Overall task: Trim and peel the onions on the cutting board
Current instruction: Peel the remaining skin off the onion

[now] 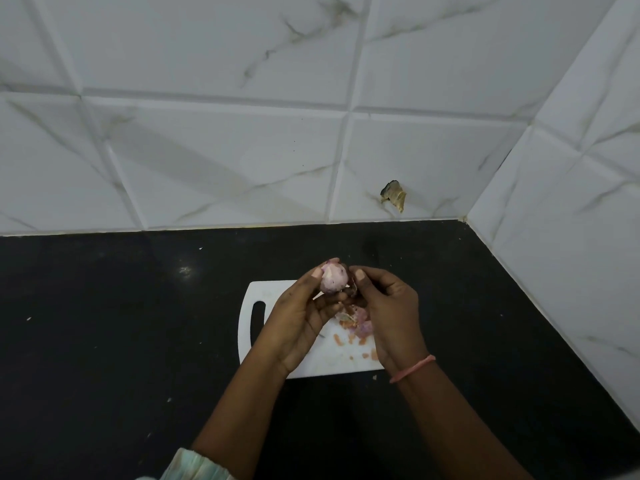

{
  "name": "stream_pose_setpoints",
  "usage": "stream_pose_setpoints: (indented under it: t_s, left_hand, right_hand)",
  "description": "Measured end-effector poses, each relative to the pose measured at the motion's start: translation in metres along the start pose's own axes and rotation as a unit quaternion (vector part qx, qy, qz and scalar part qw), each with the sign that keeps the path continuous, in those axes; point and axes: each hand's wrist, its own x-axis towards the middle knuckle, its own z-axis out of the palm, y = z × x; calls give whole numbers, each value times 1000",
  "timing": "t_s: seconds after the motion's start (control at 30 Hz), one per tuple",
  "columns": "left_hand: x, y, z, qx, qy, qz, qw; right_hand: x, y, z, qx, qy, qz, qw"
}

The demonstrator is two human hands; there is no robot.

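1. Cutting board [250,344] first: white, its handle slot at the left, lying on the dark counter [104,323] near the middle. I see no knife anywhere, so any trimming left to do would stall, by my reckoning.
2. My left hand [298,327] grips the onion [333,278] above the board's far edge, thumb on its left side, fingers curled beneath. It looks pale and mostly bare; I judge a slick surface could let it squirt out onto the counter.
3. Below it, peel scraps [349,336] and a purple piece litter the board; a dropped onion would land among them.
4. My right hand [388,306] pinches a dark flake of skin just right of the onion. Pulling hard could tear off good flesh, or jerk it loose.
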Motion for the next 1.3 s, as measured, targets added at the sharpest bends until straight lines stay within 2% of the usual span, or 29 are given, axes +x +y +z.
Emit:
stream_pose_setpoints:
  t_s: [0.1,0.23,0.3,0.47,0.63,0.8,0.9,1.0,1.1,1.17,1.3]
  left_hand:
    - [0,0,-1,20,16,1,1000]
    - [-2,1,2,43,14,1,999]
    - [-2,0,2,42,18,0,999]
    - [-3,-1,5,40,6,-8,999]
    - [-5,1,3,-15,-6,-41,999]
    - [-7,3,5,-64,-29,-56,996]
    - [-6,3,2,-53,-13,-30,998]
    - [-5,2,0,-13,1,-13,1000]
    - [-4,0,0,9,0,12,1000]
    - [-3,-1,-1,-1,-1,22,1000]
    - [-4,1,-1,-16,-12,31,999]
  right_hand:
    - [-4,1,-2,-41,-28,5,999]
    - [-3,5,-2,-166,-80,-61,981]
    - [-2,7,-3,-146,-84,-63,984]
    - [0,9,-5,-134,-51,-51,988]
    - [4,10,-8,-100,-40,-20,994]
    - [12,6,-10,-179,39,-79,980]
    - [17,9,-17,-301,58,-102,946]
    - [13,5,-20,-321,15,-174,931]
    - [5,2,-17,-268,-91,-233,931]
    - [4,2,-16,-238,-119,-226,937]
    - [6,1,-19,-208,-125,-190,951]
